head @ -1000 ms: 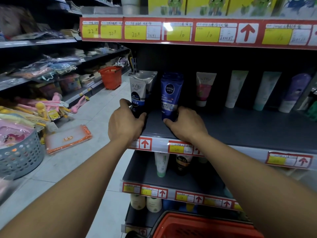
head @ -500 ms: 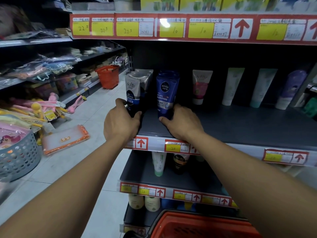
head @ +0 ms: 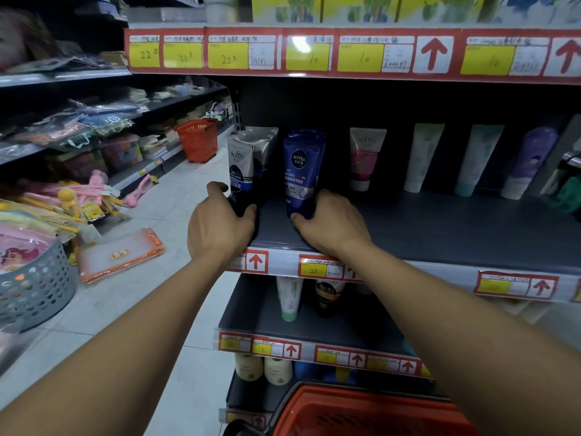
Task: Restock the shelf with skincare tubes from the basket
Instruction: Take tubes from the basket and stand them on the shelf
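Two rows of skincare tubes are being straightened at the left end of the shelf [head: 440, 234]. The left hand [head: 220, 221] is being held round the foot of the grey Softto tube [head: 240, 165], with thumb and fingers curled on either side of its dark cap. The right hand [head: 330, 225] is being held in the same way round the base of the blue Nivea Men tube [head: 298, 171], with the fingertips pressed against its lower end. Both tubes are being kept upright, cap down, near the shelf's front edge, with more of their kind ranked behind them.

The step in hand is judged to be the seating and squaring of stock already placed, not the fetching of new stock. The red basket [head: 361, 413] is being left low in front, just below the arms; its contents cannot be seen. For the next move, both grips are likely to be loosened gently, so that neither row is toppled, before the basket is reached into.
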The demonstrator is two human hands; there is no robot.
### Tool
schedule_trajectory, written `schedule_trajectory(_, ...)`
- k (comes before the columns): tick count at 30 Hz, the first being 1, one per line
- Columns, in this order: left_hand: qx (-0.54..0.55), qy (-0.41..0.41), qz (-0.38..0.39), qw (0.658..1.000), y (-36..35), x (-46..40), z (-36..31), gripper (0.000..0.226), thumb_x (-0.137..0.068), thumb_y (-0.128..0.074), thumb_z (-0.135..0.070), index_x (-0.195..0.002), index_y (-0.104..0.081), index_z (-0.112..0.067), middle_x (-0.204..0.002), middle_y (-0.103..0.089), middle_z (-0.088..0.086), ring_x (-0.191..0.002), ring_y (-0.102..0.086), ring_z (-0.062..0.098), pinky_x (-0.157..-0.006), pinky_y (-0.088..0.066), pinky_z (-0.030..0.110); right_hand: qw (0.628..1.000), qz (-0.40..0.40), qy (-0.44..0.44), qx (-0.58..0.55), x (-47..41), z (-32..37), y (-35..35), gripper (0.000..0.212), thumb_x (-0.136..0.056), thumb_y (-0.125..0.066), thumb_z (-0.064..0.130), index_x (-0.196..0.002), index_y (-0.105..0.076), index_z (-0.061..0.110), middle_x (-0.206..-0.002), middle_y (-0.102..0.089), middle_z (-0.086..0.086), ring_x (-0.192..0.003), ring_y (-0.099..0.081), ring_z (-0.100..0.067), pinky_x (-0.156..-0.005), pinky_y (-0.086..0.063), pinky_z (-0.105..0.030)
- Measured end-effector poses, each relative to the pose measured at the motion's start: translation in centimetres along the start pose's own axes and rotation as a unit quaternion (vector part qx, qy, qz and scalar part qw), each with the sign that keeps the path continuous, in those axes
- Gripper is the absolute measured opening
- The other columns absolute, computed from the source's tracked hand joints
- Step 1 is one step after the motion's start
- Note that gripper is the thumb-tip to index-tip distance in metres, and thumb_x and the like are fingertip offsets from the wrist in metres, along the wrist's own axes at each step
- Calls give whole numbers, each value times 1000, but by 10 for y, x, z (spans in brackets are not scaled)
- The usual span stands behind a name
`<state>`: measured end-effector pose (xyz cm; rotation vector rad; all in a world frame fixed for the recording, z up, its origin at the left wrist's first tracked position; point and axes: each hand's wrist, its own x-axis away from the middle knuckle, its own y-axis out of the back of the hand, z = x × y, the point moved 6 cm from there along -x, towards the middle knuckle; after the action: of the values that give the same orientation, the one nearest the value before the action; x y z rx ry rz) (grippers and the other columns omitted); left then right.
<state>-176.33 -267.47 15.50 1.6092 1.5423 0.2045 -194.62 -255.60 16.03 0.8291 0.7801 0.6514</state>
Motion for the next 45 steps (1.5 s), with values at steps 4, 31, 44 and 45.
schedule_trajectory(4,28,14,-16,999,8,5,0,49,-94,-64,-35,-134,-47,-12,-115,-72,9,-108,-64,39,-80,-43,40,999,-35,8,-20,15,4,15,32,-86,-56,44,-104,-62,18,-98,-67,-3,-87,-64,-28,-72,-55,-38)
schedule_trajectory(31,21,-189,104,976,12,164,-120,30,-89,-66,-22,-118,-63,-21,-111,-62,-3,-102,-59,18,-84,-54,38,976,-148,135,82,155,-67,108,15,-87,-55,27,-94,-63,16,-89,-66,0,-77,-62,-24,-61,-48,-33)
schedule_trajectory(44,19,-241,192,951,-61,250,-132,23,-84,-62,-21,-107,-65,-21,-103,-64,-2,-97,-63,22,-82,-52,38,989,-101,62,90,229,-153,79,15,-87,-58,29,-92,-63,16,-89,-66,-4,-78,-65,-29,-59,-42,-33)
schedule_trajectory(45,19,-235,203,950,-70,256,-126,23,-84,-62,-22,-107,-65,-22,-104,-64,-2,-96,-63,22,-82,-53,39,990,-90,56,95,236,-160,71,16,-87,-57,30,-93,-64,17,-90,-66,-3,-77,-65,-29,-58,-43,-33)
